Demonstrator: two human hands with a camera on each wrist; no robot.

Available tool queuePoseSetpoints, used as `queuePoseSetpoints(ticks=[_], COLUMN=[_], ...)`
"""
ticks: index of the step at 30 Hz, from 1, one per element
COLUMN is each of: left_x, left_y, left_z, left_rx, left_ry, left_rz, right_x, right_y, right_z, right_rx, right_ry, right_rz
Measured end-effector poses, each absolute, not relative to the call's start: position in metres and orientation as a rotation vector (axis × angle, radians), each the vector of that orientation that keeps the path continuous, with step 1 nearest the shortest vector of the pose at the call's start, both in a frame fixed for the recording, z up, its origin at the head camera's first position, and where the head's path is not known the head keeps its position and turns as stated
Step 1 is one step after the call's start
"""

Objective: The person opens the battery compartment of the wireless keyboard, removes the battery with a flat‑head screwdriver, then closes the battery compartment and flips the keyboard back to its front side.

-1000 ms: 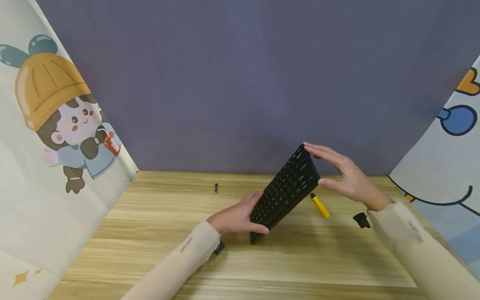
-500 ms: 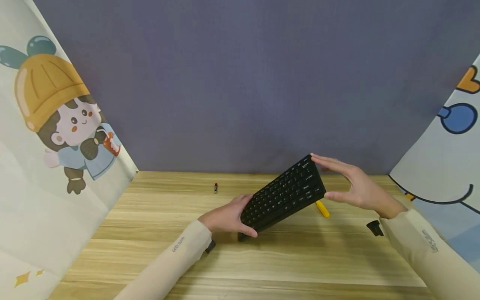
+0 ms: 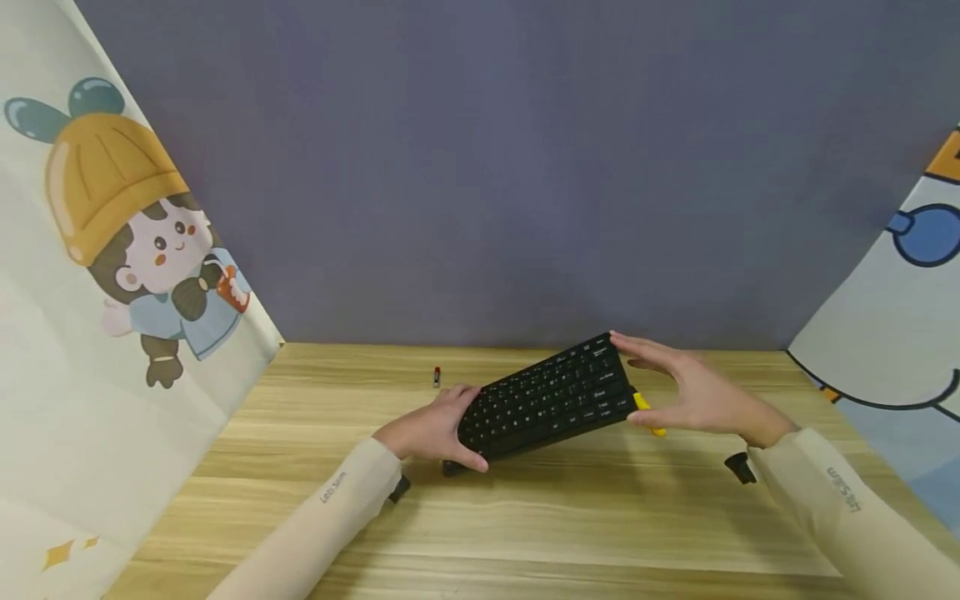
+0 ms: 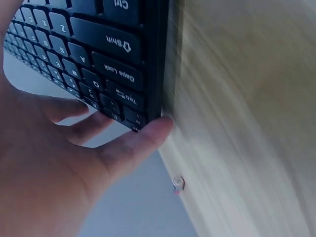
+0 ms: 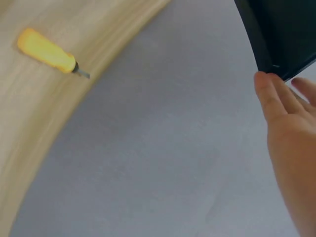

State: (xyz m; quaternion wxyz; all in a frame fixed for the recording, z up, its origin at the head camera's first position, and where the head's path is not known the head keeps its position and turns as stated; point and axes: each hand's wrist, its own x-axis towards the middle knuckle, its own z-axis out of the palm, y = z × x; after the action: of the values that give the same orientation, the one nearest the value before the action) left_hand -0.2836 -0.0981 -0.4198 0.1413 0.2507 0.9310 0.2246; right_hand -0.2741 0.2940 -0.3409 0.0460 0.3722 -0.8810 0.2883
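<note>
Both hands hold a black keyboard (image 3: pixel 551 396) above the table, keys facing the head camera and right end tilted up. My left hand (image 3: pixel 435 429) grips the left end, its thumb along the near edge; in the left wrist view, fingers of the left hand (image 4: pixel 64 148) reach the corner beside the Tab and Caps Lock keys (image 4: pixel 118 71). At the right end, my right hand (image 3: pixel 701 392) spans the short side between fingertips and thumb. The right wrist view catches the keyboard's dark underside (image 5: pixel 289 34) over the right hand (image 5: pixel 294 133). Part of a yellow-handled screwdriver (image 3: pixel 642 403) shows behind the keyboard.
On the wooden table (image 3: pixel 570 525), a small cylinder with a red end (image 3: pixel 437 377), perhaps a battery, lies towards the back. The screwdriver (image 5: pixel 47 51) rests near the table's back edge. A grey-blue backdrop (image 3: pixel 480 167) rises behind; printed cloths (image 3: pixel 90 433) flank both sides.
The keyboard's right end has come down and its keyed face has turned more towards the head camera. My left hand has moved left with it; the right hand has lowered. The screwdriver is now largely covered.
</note>
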Motion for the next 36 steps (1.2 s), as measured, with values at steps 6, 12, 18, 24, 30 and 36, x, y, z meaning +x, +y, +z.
queuePoseSetpoints(ticks=[6, 12, 18, 24, 30, 36], left_x=[-0.285, -0.287, -0.29, -0.291, -0.294, -0.296], left_y=[-0.104, -0.105, -0.099, -0.093, -0.09, -0.089], left_z=[-0.417, -0.418, -0.419, -0.42, -0.421, -0.422], left_rx=[0.705, 0.694, 0.674, 0.675, 0.667, 0.662], left_ry=[2.734, 2.791, 2.836, 2.854, 2.87, 2.88], left_rz=[0.601, 0.52, 0.456, 0.394, 0.329, 0.323], right_x=[-0.28, -0.286, -0.289, -0.289, -0.29, -0.295], right_y=[0.29, 0.285, 0.282, 0.278, 0.275, 0.272], right_z=[-0.363, -0.386, -0.403, -0.416, -0.425, -0.432], right_rx=[1.136, 1.079, 0.985, 0.921, 0.926, 0.919], right_ry=[-2.749, -2.836, -2.945, -3.038, -3.06, -3.078], right_rz=[0.89, 0.917, 0.923, 0.899, 0.949, 0.879])
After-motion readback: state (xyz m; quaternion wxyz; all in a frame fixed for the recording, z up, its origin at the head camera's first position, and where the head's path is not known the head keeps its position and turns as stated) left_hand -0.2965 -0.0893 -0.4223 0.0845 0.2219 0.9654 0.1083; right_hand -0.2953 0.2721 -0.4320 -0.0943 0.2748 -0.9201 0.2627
